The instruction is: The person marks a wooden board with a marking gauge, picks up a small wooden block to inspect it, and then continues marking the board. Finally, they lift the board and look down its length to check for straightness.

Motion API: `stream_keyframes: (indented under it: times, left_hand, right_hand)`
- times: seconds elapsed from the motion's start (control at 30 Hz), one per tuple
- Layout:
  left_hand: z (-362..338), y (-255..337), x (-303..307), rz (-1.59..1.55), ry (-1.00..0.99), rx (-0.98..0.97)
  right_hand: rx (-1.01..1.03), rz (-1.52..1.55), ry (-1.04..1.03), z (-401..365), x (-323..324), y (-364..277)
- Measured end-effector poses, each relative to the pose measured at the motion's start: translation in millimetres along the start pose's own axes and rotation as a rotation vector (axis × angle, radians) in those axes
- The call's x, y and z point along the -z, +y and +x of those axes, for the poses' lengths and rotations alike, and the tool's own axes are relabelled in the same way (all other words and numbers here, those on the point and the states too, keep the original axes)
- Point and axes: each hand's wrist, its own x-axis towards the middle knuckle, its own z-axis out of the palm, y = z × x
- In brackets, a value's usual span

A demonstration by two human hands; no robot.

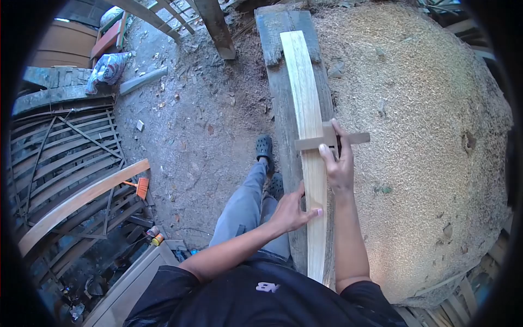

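A long pale wooden board [306, 103] lies lengthwise on a weathered wooden bench [283, 103]. My left hand [294, 211] grips the board's left edge near my body, thumb on top and fingers down along the side. Farther up, my right hand [339, 161] is closed around a wooden marking gauge [329, 136], a block with a flat bar through it. The bar crosses over the board and sticks out to the right. The block sits at the board's right edge. Part of the block is hidden by my fingers.
A large heap of wood shavings [414, 147] spreads along the bench's right side. At left are a slatted wooden rack [65, 158], a reddish-brown plank [81, 204] and an orange brush [142, 187]. A wooden post [215, 30] stands beyond. My shoe [263, 147] is beside the bench.
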Motion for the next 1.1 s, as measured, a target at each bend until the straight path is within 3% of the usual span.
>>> stream_keyframes:
  times: [0.2, 0.37, 0.43, 0.47, 0.6, 0.67, 0.77, 0.8, 0.9, 0.97, 1.0, 1.1]
  left_hand:
    - [-1, 5, 1, -0.055, 0.002, -0.017]
    - [0, 4, 0, -0.039, -0.034, -0.053]
    - [0, 5, 4, -0.079, -0.079, 0.045]
    - [0, 4, 0, -0.087, -0.014, -0.039]
    - [-1, 1, 2, -0.019, -0.007, -0.048]
    - [-1, 4, 3, -0.006, -0.03, -0.029]
    - [-2, 8, 5, -0.073, -0.071, 0.022]
    - [-2, 7, 6, -0.073, -0.066, 0.024]
    - [1, -3, 4, -0.014, -0.029, -0.045]
    - [2, -11, -2, 0.001, -0.027, -0.016]
    - [2, -14, -5, -0.001, -0.006, -0.025]
    - [1, -11, -1, 0.025, -0.044, 0.014]
  right_hand:
    - [-0.088, 0.048, -0.034, 139, -28, -29]
    - [-0.062, -0.028, 0.021, 15, -4, -1]
    - [-0.046, -0.019, -0.015, -24, 8, 18]
    - [-0.048, -0.018, -0.011, -14, 7, 10]
    - [0.047, -0.004, 0.008, 110, -22, -6]
    - [-0.082, -0.098, 0.004, 169, -34, -25]
    - [-0.004, -0.092, 0.013, 163, -32, -20]
    - [0.116, -0.057, 0.017, 149, -29, -4]
    - [0.107, 0.064, -0.02, 95, -23, 0]
    - [-0.068, 0.041, -0.001, 92, -21, -18]
    - [0.026, 0.003, 0.009, 120, -26, -8]
    - [-0.002, -0.046, 0.015, 217, -47, -24]
